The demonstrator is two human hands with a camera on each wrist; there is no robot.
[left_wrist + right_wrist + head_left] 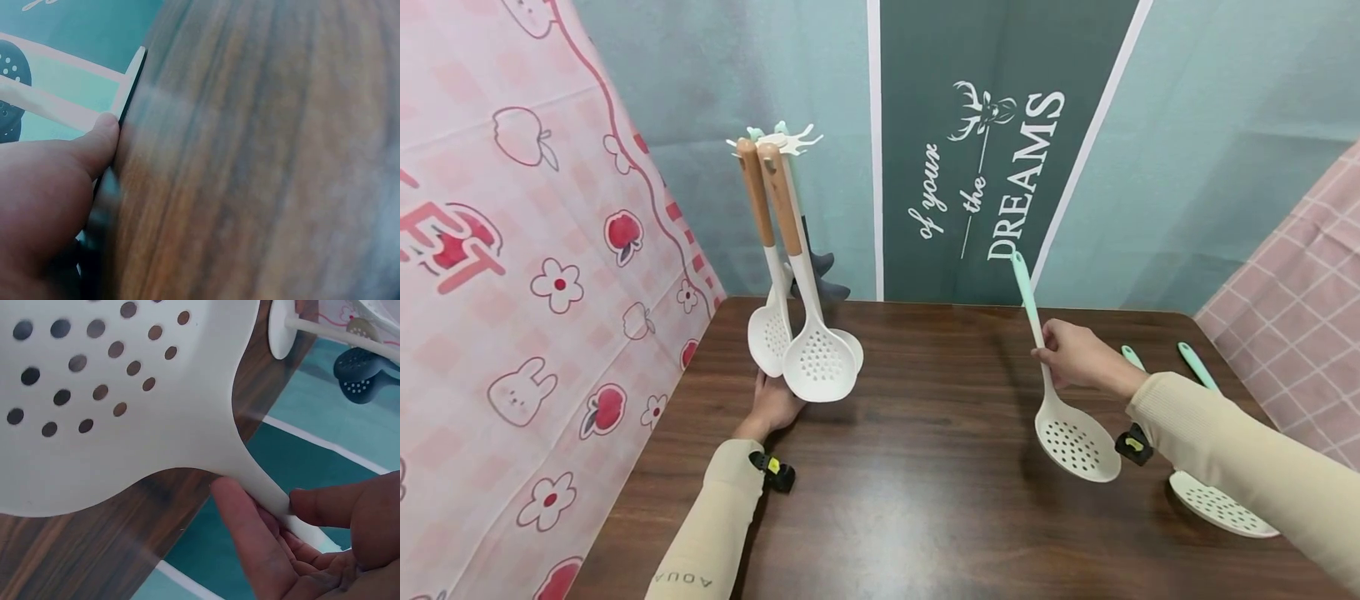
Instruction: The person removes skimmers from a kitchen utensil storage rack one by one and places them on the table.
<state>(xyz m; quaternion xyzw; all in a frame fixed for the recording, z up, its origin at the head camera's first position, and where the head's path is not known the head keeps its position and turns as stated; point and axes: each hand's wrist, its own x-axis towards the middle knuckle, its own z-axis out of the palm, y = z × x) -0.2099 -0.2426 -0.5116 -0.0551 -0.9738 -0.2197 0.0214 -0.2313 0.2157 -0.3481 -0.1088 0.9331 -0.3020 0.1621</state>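
My right hand [1075, 354] pinches a white skimmer [1051, 408] with a mint-green handle tip by its shaft, just above the perforated bowl. It is held above the table, bowl down and handle up. At the left stands a white rotating utensil rack [790, 143] with several hooks. Two white skimmers with wooden handles [786, 200] hang from it, with other utensils partly hidden behind. My left hand [777, 406] is low at the rack, partly covered by the hanging bowls. In the left wrist view its thumb [103, 134] presses on the rack's base [132, 84]; the other fingers are hidden.
Two more mint-handled utensils [1198, 367] lie on the brown table [925, 500] at the right, partly under my right sleeve; a perforated white bowl [1221, 507] shows there. Dark utensils [831, 290] hang at the rack's back. Printed cloths [805, 67] surround the table.
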